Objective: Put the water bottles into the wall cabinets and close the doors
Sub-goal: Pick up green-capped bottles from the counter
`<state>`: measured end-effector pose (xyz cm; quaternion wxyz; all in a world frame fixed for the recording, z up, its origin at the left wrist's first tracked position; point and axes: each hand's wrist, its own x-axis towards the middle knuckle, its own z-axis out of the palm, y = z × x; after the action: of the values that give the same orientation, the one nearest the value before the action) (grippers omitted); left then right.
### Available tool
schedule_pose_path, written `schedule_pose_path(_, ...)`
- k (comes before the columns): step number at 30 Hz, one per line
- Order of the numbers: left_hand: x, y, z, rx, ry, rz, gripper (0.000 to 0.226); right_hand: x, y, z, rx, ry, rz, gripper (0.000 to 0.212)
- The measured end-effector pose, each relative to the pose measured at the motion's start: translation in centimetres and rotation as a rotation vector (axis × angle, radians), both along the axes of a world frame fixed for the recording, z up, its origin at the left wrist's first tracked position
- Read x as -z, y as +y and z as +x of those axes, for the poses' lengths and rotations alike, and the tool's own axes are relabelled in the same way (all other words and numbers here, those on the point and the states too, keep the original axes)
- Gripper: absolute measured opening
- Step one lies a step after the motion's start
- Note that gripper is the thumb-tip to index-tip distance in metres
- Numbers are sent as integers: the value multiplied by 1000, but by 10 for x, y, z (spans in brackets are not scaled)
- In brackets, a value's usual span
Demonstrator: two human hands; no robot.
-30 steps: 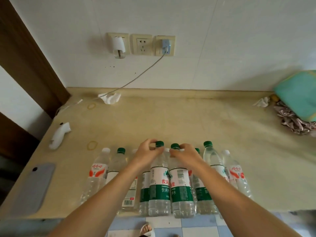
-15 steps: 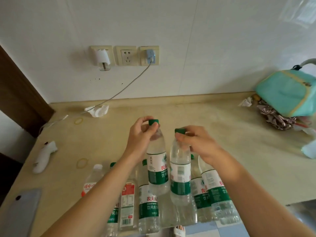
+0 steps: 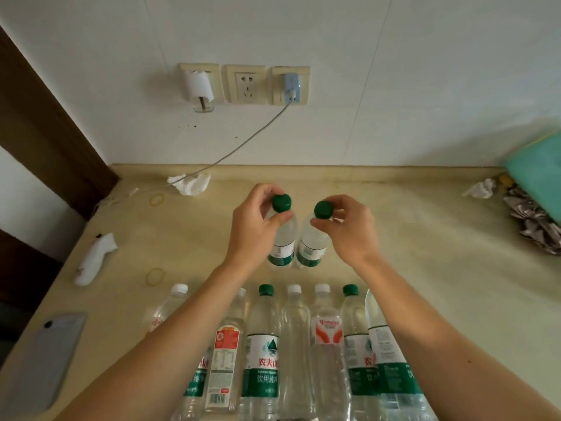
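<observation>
My left hand (image 3: 253,224) pinches the neck of a green-capped water bottle (image 3: 283,241) just under its cap. Beside it, my right hand (image 3: 346,226) pinches the neck of a second green-capped bottle (image 3: 312,247). Both bottles hang upright in the air above the counter, side by side and nearly touching. Below them a row of several water bottles (image 3: 264,344) stands at the front edge of the beige counter (image 3: 425,268), some with green caps and some with white. No wall cabinet is in view.
A phone (image 3: 45,357) lies at the counter's front left, a white object (image 3: 94,259) and rubber bands near it. Crumpled tissue (image 3: 189,182) and a charger cable sit by the back wall under the sockets (image 3: 246,85). A teal bag (image 3: 537,171) and crumpled wrappers lie at the right.
Both hands have lifted their two bottles out of the row and higher above the counter. The view has tilted, so the standing row shows more fully below.
</observation>
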<state>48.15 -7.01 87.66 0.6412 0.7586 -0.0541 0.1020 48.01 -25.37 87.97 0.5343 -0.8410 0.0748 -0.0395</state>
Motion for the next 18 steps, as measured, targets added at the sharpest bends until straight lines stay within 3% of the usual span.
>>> schedule_pose_path(5,17,-1,7,-54,45,63,42,13,-11,12,-35,-7,-14,31)
schedule_pose_path(11,27,-6,21,-34,96,130,44,19,-24,32,-245,19,-67,34)
schedule_pose_path(15,34,-6,21,-8,157,169,55,29,-31,35,-303,92,-17,39)
schedule_pose_path(18,45,-3,15,20,233,198,78,39,-38,32,-322,119,9,46)
